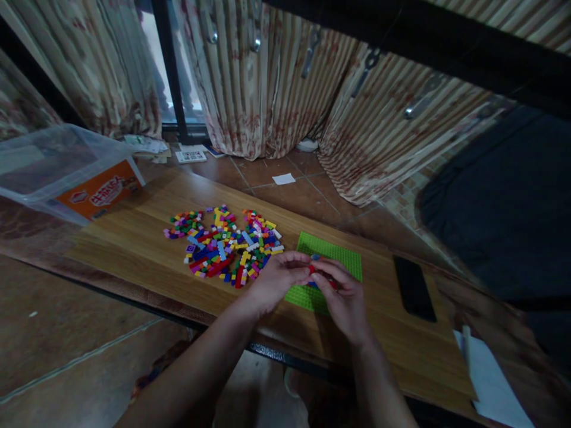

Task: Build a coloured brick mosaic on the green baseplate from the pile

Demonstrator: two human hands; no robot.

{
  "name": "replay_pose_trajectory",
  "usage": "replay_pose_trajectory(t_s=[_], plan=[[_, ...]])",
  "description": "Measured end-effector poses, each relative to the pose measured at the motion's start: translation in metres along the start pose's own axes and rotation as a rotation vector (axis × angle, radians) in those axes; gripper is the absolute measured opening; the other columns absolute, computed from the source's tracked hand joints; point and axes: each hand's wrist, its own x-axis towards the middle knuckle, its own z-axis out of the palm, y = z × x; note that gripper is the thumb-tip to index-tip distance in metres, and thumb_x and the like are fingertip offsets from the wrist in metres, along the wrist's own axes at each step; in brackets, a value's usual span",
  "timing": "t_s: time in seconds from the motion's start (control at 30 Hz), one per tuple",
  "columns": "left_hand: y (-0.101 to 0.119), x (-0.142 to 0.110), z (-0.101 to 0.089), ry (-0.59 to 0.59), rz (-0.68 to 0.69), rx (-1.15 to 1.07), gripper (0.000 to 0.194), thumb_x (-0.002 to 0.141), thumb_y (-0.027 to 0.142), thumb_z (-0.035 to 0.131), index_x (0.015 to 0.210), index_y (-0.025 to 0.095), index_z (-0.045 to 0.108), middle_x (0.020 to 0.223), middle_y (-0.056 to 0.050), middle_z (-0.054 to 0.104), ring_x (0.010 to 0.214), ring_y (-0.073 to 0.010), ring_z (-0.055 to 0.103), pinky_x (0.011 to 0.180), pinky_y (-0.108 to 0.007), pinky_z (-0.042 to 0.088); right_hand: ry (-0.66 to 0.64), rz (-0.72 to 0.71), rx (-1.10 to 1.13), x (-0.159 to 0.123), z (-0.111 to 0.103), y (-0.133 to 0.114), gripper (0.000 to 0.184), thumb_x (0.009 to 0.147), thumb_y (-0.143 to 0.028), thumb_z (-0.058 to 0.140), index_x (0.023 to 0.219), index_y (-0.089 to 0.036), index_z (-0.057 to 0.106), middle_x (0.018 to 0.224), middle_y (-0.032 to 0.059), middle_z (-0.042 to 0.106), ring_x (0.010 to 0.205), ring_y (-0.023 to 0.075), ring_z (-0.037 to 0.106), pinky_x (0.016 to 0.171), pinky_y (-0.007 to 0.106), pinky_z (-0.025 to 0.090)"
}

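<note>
My left hand [279, 276] and my right hand [343, 291] meet over a green baseplate [332, 242]. Between their fingertips is a small red toy brick [311, 269], which the left thumb and fingers pinch. Bits of blue and red show under and beside the right fingers, so the right hand also grips toy bricks, mostly hidden by the fingers. Whether these pieces touch the baseplate cannot be made out. Left of my left hand spreads a pile of loose toy bricks [223, 246] in many colours.
The wooden board [147, 238] carries the bricks and baseplate. A black phone [414, 288] lies to the right, with white paper [491, 380] beyond it. At far left stands a clear plastic bin [40, 160] with an orange label. Patterned curtains [267, 89] hang behind.
</note>
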Motion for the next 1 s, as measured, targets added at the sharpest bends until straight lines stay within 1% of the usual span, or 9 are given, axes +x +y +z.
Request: replay_pose_trajectory(t_s=[0.13,0.2,0.3,0.37,0.43,0.53,0.63,0.8,1.0], plan=[[-0.006,0.002,0.0,-0.001,-0.01,0.039,0.042,0.061,0.026,0.083,0.096,0.013,0.062,0.079,-0.002,0.068,0.071,-0.0117,0.065,0.077,-0.03,0.052,-0.028,-0.012,-0.031,0.0,-0.001,0.001,0.017,0.088,-0.037,0.063,0.098,-0.029,0.074,0.107,0.0041,0.069,0.103,0.0203,0.064,0.091,0.038,0.051],[-0.008,0.003,0.0,-0.011,-0.01,0.058,0.042,0.065,0.028,0.08,0.1,0.014,0.061,0.08,-0.002,0.068,0.073,-0.0127,0.066,0.08,-0.032,0.053,-0.02,-0.011,-0.06,0.001,-0.005,0.003,0.017,0.088,-0.037,0.063,0.097,-0.028,0.074,0.105,0.004,0.069,0.101,0.0197,0.064,0.09,0.037,0.051],[-0.01,0.005,0.0,0.029,-0.002,0.164,0.032,0.074,0.026,0.072,0.101,0.015,0.06,0.083,-0.003,0.068,0.072,-0.0123,0.066,0.08,-0.032,0.053,0.08,0.0,-0.124,0.003,-0.017,0.014,0.017,0.087,-0.037,0.063,0.095,-0.026,0.074,0.105,0.0048,0.067,0.098,0.0195,0.063,0.087,0.037,0.051],[-0.012,0.006,-0.003,0.077,0.018,0.288,0.025,0.077,0.023,0.066,0.1,0.015,0.061,0.083,-0.003,0.068,0.072,-0.0121,0.065,0.078,-0.031,0.053,0.172,0.02,-0.168,0.005,-0.027,0.025,0.019,0.086,-0.038,0.065,0.094,-0.024,0.074,0.105,0.006,0.065,0.099,0.0204,0.062,0.088,0.039,0.051],[-0.015,0.008,-0.006,0.104,0.047,0.424,0.022,0.08,0.024,0.061,0.101,0.016,0.062,0.083,-0.003,0.068,0.073,-0.0126,0.064,0.076,-0.029,0.053,0.214,0.051,-0.208,0.006,-0.035,0.035,0.021,0.084,-0.04,0.066,0.093,-0.023,0.075,0.105,0.0069,0.064,0.101,0.0214,0.061,0.091,0.041,0.049],[-0.018,0.009,-0.009,0.112,0.084,0.601,0.023,0.082,0.027,0.055,0.101,0.017,0.063,0.085,-0.003,0.068,0.076,-0.0138,0.063,0.072,-0.028,0.051,0.191,0.073,-0.245,0.007,-0.037,0.044,0.022,0.083,-0.041,0.066,0.091,-0.023,0.076,0.107,0.0071,0.063,0.104,0.0221,0.06,0.094,0.043,0.048],[-0.018,0.007,-0.008,0.086,0.114,0.715,0.024,0.081,0.027,0.053,0.099,0.017,0.064,0.089,-0.004,0.069,0.079,-0.0145,0.063,0.071,-0.026,0.05,0.147,0.076,-0.255,0.008,-0.03,0.046,0.02,0.083,-0.041,0.066,0.091,-0.025,0.076,0.11,0.0069,0.063,0.107,0.0225,0.059,0.096,0.044,0.047],[-0.017,0.005,-0.006,0.065,0.107,0.791,0.026,0.082,0.03,0.052,0.101,0.017,0.065,0.094,-0.005,0.07,0.081,-0.0157,0.063,0.073,-0.027,0.05,0.105,0.085,-0.257,0.01,-0.023,0.048,0.02,0.083,-0.041,0.066,0.093,-0.027,0.077,0.116,0.0073,0.062,0.11,0.0235,0.058,0.098,0.046,0.045],[-0.015,0.003,-0.005,0.035,0.126,0.862,0.024,0.083,0.031,0.051,0.094,0.017,0.068,0.086,-0.004,0.069,0.077,-0.0162,0.061,0.07,-0.027,0.048,0.098,0.073,-0.292,0.01,-0.023,0.05,0.02,0.084,-0.041,0.065,0.092,-0.026,0.077,0.114,0.0072,0.063,0.109,0.0239,0.058,0.098,0.047,0.045]])
